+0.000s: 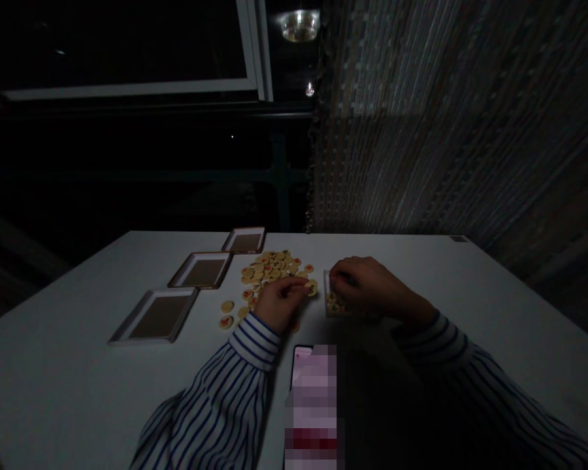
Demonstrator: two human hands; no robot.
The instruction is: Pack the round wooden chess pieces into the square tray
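Between the fingertips of my left hand (280, 301) is a round xiangqi piece (312, 288) with a dark character on it. My right hand (365, 285) reaches over a small light-rimmed box (326, 297), its fingers curled down at the far left part. Whether those fingers pinch a piece is hidden. Several pieces (336, 305) with dark characters lie inside the box. Left of it, partly behind my left hand, spreads a loose heap of pieces (269, 266), some marked red, some dark, some blank side up. A red-marked piece (226, 322) lies at the heap's near left.
Three shallow trays stand left of the heap: a near one (169, 315), a middle one (206, 269) and a far one (247, 239). A lit phone (301, 365) lies in front of me on the white table (68, 326). A bead curtain (396, 130) hangs behind.
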